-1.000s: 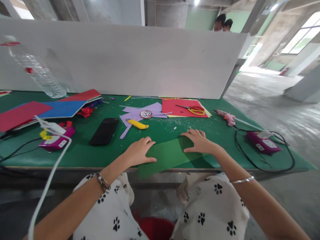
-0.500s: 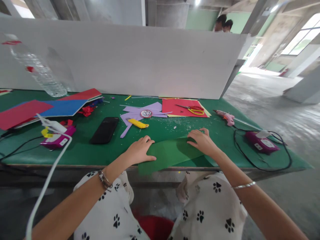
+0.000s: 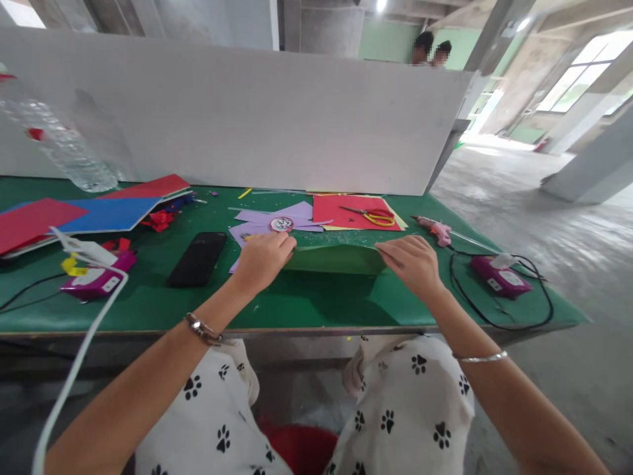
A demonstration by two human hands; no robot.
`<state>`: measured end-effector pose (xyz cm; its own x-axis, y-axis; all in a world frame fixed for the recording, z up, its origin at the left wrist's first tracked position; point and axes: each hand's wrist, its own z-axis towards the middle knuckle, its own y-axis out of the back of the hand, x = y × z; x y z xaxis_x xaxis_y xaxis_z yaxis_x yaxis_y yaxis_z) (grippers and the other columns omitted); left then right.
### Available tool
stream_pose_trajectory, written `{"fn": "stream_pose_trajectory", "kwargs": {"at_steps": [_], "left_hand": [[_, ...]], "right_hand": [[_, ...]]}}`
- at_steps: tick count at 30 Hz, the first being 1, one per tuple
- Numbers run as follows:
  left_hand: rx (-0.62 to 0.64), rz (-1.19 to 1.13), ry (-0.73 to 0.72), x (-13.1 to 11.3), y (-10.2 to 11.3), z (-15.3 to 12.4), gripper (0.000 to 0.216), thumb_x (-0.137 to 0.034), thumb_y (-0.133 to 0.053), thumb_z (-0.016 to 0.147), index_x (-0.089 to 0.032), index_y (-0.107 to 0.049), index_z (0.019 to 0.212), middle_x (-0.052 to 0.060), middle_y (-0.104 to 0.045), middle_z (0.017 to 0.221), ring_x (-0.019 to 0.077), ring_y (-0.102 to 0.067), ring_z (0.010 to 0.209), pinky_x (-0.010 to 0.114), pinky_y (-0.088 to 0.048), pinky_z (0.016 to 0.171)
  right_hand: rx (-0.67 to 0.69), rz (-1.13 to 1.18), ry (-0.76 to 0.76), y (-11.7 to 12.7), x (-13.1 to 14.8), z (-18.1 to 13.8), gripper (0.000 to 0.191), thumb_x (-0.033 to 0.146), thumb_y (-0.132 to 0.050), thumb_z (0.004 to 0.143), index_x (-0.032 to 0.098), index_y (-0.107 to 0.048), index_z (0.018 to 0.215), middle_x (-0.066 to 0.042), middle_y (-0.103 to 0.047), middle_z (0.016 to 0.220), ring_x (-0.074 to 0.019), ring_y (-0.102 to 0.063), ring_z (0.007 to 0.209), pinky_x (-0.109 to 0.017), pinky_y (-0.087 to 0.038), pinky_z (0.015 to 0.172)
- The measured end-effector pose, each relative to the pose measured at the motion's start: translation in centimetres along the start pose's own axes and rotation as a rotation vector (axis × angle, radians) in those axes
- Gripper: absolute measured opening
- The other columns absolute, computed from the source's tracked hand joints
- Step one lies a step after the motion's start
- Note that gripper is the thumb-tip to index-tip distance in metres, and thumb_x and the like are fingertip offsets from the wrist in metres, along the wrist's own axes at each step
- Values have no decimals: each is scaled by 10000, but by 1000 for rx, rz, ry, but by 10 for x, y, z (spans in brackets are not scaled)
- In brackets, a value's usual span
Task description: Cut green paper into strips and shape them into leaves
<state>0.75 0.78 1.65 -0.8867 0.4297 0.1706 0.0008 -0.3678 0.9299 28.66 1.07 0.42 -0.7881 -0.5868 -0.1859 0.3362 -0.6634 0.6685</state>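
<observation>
A strip of green paper (image 3: 336, 260) is stretched between my two hands, raised off the table with its shadow falling below it. My left hand (image 3: 267, 260) pinches its left end, and my right hand (image 3: 410, 260) pinches its right end. Beyond the paper lie purple paper pieces (image 3: 301, 212) with a small round container (image 3: 281, 225) on them. A yellow cutter (image 3: 248, 237) is mostly covered by my left hand. Red-and-yellow scissors (image 3: 373, 216) rest on a red sheet (image 3: 326, 208).
On the green table (image 3: 198, 310) a black phone (image 3: 198, 259) lies left of my hands. Purple power sockets (image 3: 99, 280) with cables sit further left and at the right (image 3: 500, 276). A pink glue gun (image 3: 438, 231), coloured sheets (image 3: 113, 214) and a plastic bottle (image 3: 74, 152) are around.
The green paper has been lifted from the table's front edge and moved away from me. My hands, earlier spread over it, now pinch its two ends. The view has shifted slightly right.
</observation>
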Motion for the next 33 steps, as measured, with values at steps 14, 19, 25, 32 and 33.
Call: {"fn": "stream_pose_trajectory", "kwargs": {"at_steps": [14, 19, 25, 32, 33], "left_hand": [[200, -235, -509, -16, -22, -67, 155, -221, -661, 645, -169, -555, 744, 104, -516, 1188, 239, -458, 1113, 442, -366, 934], [397, -306, -377, -17, -20, -73, 364, -181, -601, 694, -177, -516, 1048, 137, -389, 1315, 260, -411, 1165, 474, -353, 933], [443, -402, -287, -10, -28, -57, 375, -287, -406, 833, -278, -441, 1206, 44, -443, 1291, 221, -460, 1124, 394, -373, 926], [430, -471, -221, 8, -16, -34, 331, -310, -345, 844, -189, -654, 839, 60, -248, 1402, 156, -591, 911, 246, -461, 754], [423, -439, -223, 9, -16, -32, 348, -304, -334, 849, -179, -654, 796, 70, -270, 1392, 144, -612, 842, 247, -467, 722]], "right_hand": [[633, 340, 37, 22, 32, -32, 167, 83, -499, 631, 206, -536, 738, -44, -620, 1034, -192, -539, 983, -372, -410, 843], [847, 376, -76, 32, 35, -44, 272, 20, -444, 586, 192, -524, 781, -60, -555, 1162, -202, -492, 1060, -392, -390, 882], [863, 353, -222, 22, 22, -55, 357, 63, -444, 646, 186, -560, 960, -82, -561, 1157, -219, -524, 1026, -396, -415, 867], [785, 655, -224, 12, -3, -48, 324, 336, -348, 844, 193, -630, 912, -60, -629, 1040, -176, -572, 955, -318, -441, 835], [766, 649, -222, 11, -6, -46, 333, 337, -338, 850, 190, -637, 858, -59, -649, 981, -172, -591, 894, -311, -456, 791]]}}
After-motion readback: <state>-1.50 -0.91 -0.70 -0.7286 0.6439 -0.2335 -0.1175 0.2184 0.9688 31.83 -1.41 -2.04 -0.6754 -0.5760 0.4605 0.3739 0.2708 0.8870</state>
